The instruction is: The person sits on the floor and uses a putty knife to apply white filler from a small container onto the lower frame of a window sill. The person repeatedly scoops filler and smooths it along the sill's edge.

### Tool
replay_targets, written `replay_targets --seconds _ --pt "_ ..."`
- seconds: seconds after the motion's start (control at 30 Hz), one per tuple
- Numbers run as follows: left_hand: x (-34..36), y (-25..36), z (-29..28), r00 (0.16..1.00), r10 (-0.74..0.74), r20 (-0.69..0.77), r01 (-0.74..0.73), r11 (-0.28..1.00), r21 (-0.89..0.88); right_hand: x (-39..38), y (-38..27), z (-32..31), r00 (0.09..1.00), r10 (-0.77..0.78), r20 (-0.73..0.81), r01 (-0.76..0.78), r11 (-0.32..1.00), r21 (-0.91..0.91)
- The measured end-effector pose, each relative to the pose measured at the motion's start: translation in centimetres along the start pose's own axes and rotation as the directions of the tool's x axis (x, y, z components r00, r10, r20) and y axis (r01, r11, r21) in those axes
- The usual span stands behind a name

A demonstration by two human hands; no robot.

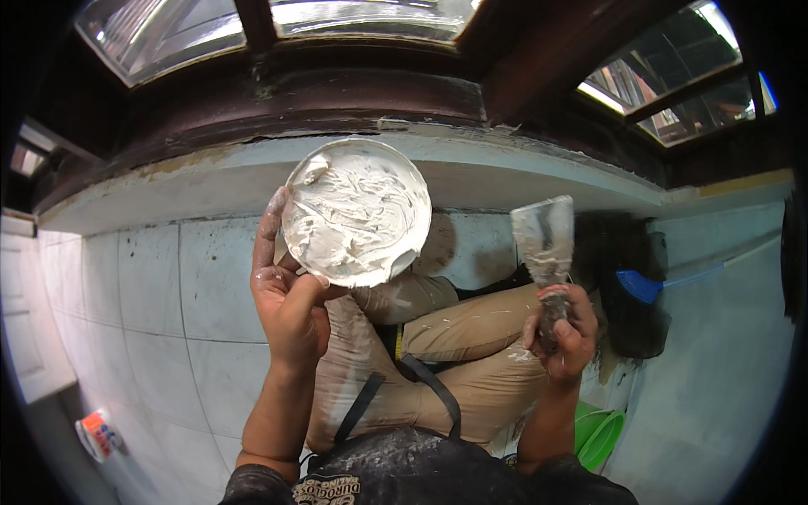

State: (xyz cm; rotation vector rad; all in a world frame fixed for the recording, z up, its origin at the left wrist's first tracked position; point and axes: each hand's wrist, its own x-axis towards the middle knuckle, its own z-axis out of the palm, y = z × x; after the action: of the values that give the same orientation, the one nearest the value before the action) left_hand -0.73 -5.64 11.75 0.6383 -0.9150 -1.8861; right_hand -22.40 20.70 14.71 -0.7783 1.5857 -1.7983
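Note:
My left hand (290,295) grips a round, shallow container (427,198) by its left and lower rim, fingers underneath and thumb at the edge. White putty (362,210) covers its inside, smeared in ridges with a lump near the upper left. In my right hand (566,332) is a putty knife (547,244), held by its handle with the blade upward. White paste coats the blade and part of the handle. The knife is apart from the container, to its right. Both hands are spotted with white.
A pale ledge (471,168) under dark wooden window frames (379,93) runs across the far side. A dark bag-like object (644,324) and a blue long-handled tool (641,286) lie at right. A green bucket (602,438) stands lower right, a white-orange tub (98,435) lower left on tiles.

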Motion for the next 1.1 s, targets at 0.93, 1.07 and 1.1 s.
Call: replay_targets --seconds 0.93,1.07,1.1 --pt "0.3 -5.3 -10.0 0.992 0.116 -0.050 -0.113 0.992 0.060 10.5 -4.9 6.3 0.936 -0.290 0.199 0.288 0.307 -0.907" --pt "0.6 -5.4 -10.1 0.994 0.105 -0.037 -0.103 0.994 0.038 9.8 -2.7 8.1 0.939 -0.282 0.198 0.276 0.271 -0.922" --pt "0.7 -5.5 -10.3 0.994 0.103 -0.033 -0.102 0.994 0.035 9.6 -2.1 8.5 0.939 -0.286 0.190 0.267 0.263 -0.927"
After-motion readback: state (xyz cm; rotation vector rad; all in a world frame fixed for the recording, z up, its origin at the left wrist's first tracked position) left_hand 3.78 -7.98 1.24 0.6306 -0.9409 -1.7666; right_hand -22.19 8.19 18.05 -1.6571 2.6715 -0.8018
